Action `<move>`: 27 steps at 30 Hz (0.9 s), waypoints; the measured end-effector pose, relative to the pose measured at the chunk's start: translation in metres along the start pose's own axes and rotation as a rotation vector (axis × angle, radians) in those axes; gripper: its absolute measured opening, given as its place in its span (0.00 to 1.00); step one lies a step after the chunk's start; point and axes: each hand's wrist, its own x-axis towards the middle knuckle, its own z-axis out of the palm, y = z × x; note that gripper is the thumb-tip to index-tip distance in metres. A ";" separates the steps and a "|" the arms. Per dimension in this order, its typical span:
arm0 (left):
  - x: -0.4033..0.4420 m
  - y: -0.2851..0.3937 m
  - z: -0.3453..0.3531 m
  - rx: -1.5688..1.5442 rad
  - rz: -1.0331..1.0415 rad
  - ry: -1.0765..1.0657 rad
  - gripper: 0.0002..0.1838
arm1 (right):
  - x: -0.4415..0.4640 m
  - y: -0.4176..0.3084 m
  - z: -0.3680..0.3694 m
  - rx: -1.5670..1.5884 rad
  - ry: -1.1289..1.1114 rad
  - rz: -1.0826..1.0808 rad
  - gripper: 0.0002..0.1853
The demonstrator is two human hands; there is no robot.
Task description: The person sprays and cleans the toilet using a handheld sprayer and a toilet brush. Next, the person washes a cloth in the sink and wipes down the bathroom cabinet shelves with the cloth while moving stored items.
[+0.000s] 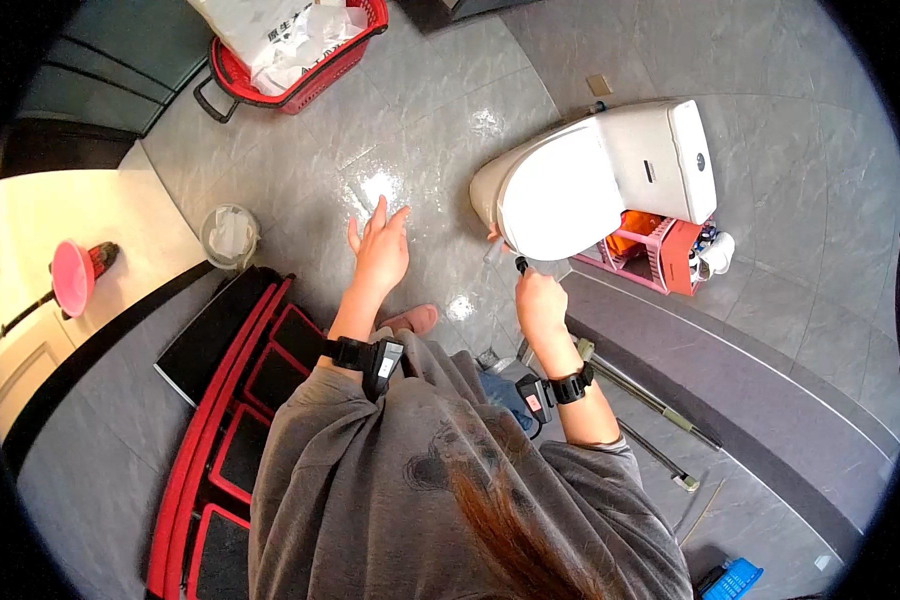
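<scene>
My left hand [380, 250] is held out over the grey tiled floor with its fingers apart and nothing in it. To its right, my right hand [541, 303] is closed around a black handle [521, 265], whose end sticks out above the fist. What the handle belongs to is hard to make out. Just beyond this hand stands the white toilet [560, 190] with its lid down. A small clear object [493, 250] shows beside the toilet's lower left edge.
A red basket [320, 82] with white packages stands at the top. Left are a small bin [230, 237] and a red-and-black rack [240, 440]. A pink rack [635, 258] sits beside the toilet. Poles [650, 400] lie at the right, near a raised ledge [710, 370].
</scene>
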 end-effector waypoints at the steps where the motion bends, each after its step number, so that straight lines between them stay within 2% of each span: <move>1: 0.001 0.001 -0.002 -0.002 -0.010 -0.012 0.19 | 0.000 0.000 -0.001 -0.008 0.038 0.006 0.12; 9: 0.005 0.001 -0.007 -0.032 -0.021 -0.012 0.19 | 0.002 0.000 -0.011 -0.020 0.132 -0.030 0.12; 20: 0.000 -0.007 -0.004 -0.044 -0.050 0.011 0.19 | -0.004 0.001 0.019 -0.043 -0.023 -0.079 0.11; 27: 0.001 -0.008 -0.003 -0.050 -0.061 0.014 0.19 | -0.003 -0.002 0.012 -0.033 -0.002 -0.067 0.11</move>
